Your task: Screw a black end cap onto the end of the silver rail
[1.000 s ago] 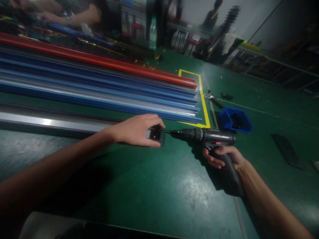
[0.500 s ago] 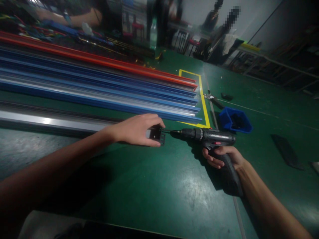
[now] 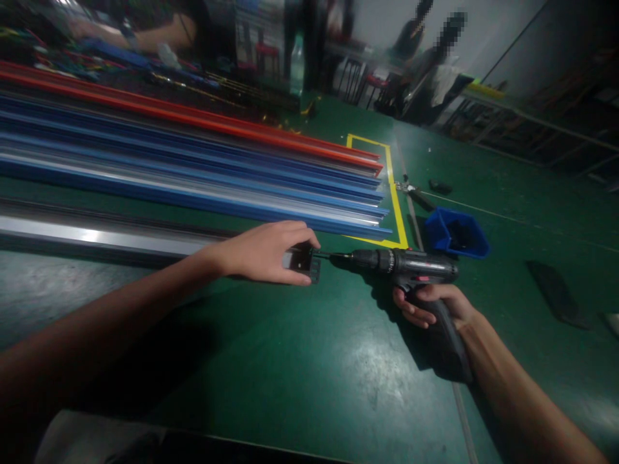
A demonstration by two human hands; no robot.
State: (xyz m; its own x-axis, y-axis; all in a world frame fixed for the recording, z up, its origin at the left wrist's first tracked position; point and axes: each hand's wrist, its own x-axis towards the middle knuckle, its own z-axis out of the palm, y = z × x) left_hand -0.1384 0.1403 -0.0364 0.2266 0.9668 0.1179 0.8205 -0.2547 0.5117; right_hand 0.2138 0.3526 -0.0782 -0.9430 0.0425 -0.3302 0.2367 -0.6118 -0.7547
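Observation:
My left hand [image 3: 271, 252] is wrapped over the near end of a long silver-and-black metal profile [image 3: 97, 237]. Its thumb and fingers grip a dark end piece [image 3: 315, 270] with small holes at the profile's tip. In my right hand [image 3: 430, 304] is a black cordless drill [image 3: 420, 265], held by its handle and pointing left. The drill's long thin bit [image 3: 333, 256] reaches the upper part of the end piece. Whether it sits in a screw there is too small to tell.
Several blue profiles [image 3: 271, 196] and a red one [image 3: 232, 125] lie beyond my left hand, ending inside a yellow tape outline [image 3: 399, 216]. A blue bin [image 3: 457, 233] with dark parts stands right of them. A co-worker's arm [image 3: 164, 35] is at the upper left.

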